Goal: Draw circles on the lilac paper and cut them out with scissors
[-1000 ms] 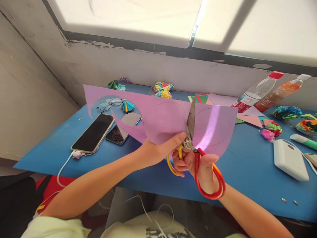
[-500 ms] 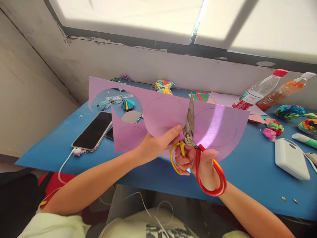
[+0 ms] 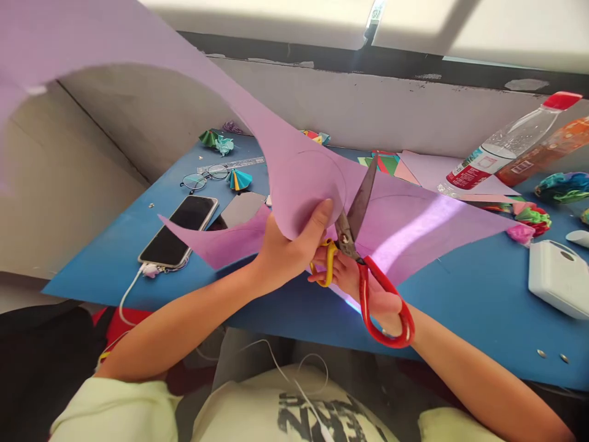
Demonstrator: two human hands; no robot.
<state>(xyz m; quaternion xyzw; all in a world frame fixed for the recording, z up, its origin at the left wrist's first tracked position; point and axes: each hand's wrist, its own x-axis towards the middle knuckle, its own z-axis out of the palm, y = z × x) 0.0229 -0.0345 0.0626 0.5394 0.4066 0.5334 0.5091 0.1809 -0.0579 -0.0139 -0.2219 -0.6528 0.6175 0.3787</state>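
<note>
- Nearest, the right hand (image 3: 368,291) is closed through the red and yellow loops of the scissors (image 3: 356,245), blades parted into the sheet.
- Just beside it, the left hand (image 3: 289,252) pinches the purple paper sheet (image 3: 405,227), thumb on top by a pencilled circle.
- The sheet looks light and floppy, likely to tear; gripping close to the cut should steady it.
- It is raised above the blue table (image 3: 460,307), its left part curling up towards the camera, past a phone (image 3: 181,230).

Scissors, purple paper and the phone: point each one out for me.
scissors (image 3: 360,199), head view, on the upper blade.
purple paper (image 3: 304,184), head view, on the pencilled circle.
phone (image 3: 180,230), head view, on its dark screen.
</note>
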